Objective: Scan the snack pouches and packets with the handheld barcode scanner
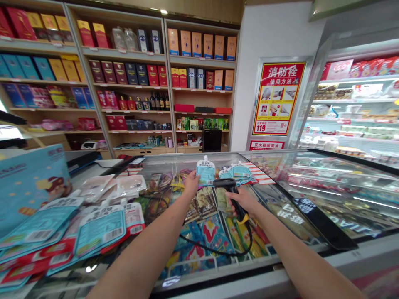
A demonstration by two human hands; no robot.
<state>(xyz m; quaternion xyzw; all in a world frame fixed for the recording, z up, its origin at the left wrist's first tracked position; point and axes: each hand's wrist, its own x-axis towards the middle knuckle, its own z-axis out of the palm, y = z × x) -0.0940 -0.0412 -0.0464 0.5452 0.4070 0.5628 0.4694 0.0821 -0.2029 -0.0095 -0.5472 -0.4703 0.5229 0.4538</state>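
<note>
Raised in the left hand (pixel 190 187), fingers curled and grasping at its lower edge: 1 pale-blue foil spout pouch with a white cap (pixel 205 171), upright just past the fingertips, tilted slightly, with the exact pinch partly hidden behind the hand. Clenched in the right hand (pixel 241 200), all fingers wrapped round the handle: 1 black pistol-grip barcode scanner (pixel 227 183), its head just beside the pouch and angled toward it. Just below the right fingers, 1 yellow plastic collar (pixel 243 219), and from there 1 thin black cable (pixel 218 252), looped slackly across the glass. Under both hands, 1 long white-rimmed glass-topped chest freezer (pixel 343 261), full of brightly printed frozen-food packets (pixel 205 203). Just beyond the right fingers, 1 cluster of pale-blue pouches (pixel 235 171). Left of the left fingers, 1 heap of blue-and-red foil pouches (pixel 99 226). Good form, by the look of it: pouch held steady, scanner head kept close, cable left slack and clear of the wrist. No barcode visible on the pouch's shown face.
</note>
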